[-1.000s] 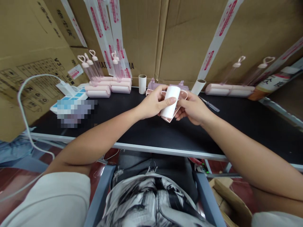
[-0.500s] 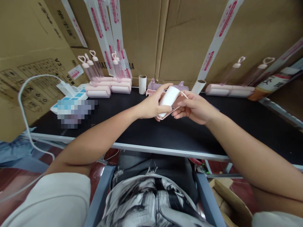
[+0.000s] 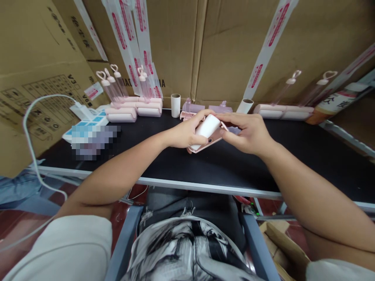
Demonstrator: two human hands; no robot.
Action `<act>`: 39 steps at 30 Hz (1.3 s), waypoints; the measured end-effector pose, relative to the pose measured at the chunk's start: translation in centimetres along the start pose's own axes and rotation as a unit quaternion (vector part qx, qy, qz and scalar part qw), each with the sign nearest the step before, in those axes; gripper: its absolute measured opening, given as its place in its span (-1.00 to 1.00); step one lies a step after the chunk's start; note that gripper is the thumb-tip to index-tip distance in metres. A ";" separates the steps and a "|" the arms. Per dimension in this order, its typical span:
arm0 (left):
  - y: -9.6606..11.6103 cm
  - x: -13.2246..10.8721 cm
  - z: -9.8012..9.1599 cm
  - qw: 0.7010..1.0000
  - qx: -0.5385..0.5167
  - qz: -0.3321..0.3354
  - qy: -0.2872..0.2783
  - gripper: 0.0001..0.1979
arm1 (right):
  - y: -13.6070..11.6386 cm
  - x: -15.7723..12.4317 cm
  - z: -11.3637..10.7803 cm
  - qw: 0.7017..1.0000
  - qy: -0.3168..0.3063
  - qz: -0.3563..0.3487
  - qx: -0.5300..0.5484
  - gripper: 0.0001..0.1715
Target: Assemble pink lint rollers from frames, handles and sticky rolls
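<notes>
A smooth white roll (image 3: 207, 128) lies slantwise in an open pink plastic case (image 3: 202, 146). My left hand (image 3: 193, 130) is closed round both, thumb along the roll's lower end. At the upper right end, my right hand (image 3: 244, 130) grips the edge of the case between thumb and straight fingers; part of this end is hidden by them. Behind my hands, pink casing parts (image 3: 187, 110) with a clear purplish piece (image 3: 220, 108) lie on the black table (image 3: 175, 164). Two upright hollow card tubes, a left one (image 3: 175, 105) and a right one (image 3: 245, 106), stand by them.
Pink rollers with clear heart-ended handles stand at the back left (image 3: 121, 114) and back right (image 3: 297, 112). A power strip (image 3: 88, 123) with a white cable (image 3: 27, 117) is at left, a bottle (image 3: 334, 102) at far right. Cardboard (image 3: 175, 47) walls the back.
My right hand has shifted slightly right and turned, its fingers now straighter over the end of the case. My left hand and the roll have tilted flatter and moved slightly left.
</notes>
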State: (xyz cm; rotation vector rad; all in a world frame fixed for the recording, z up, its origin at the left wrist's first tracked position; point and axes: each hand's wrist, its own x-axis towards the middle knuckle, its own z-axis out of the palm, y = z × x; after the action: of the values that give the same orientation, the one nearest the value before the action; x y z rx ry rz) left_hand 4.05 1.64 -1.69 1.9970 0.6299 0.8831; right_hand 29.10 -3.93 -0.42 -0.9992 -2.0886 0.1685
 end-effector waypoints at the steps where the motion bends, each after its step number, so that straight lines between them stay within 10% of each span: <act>1: 0.1 -0.1 -0.1 1.000 0.016 0.000 -0.023 -0.16 | -0.1 -0.1 -0.2 1.000 0.000 -0.004 -0.014 -0.60; 6: 0.6 -0.3 -0.5 0.990 0.040 -0.045 -0.127 -0.07 | -0.4 -0.2 -0.4 1.000 -0.003 0.000 -0.009 -0.66; 28: 1.6 -0.7 -1.5 0.973 -0.007 -0.074 -0.217 0.01 | -0.1 -0.5 -0.1 0.996 0.020 -0.026 0.080 -0.66; 39: 0.6 0.0 -2.2 0.974 0.129 0.061 -0.175 0.05 | 0.8 -0.3 1.0 0.963 0.029 0.002 0.267 -0.50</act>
State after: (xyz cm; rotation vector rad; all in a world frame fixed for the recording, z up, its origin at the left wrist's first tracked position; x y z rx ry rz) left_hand 2.44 2.40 -0.34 2.3736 0.4400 0.5155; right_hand 29.01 -3.40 -1.63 -0.6665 -1.8389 0.6589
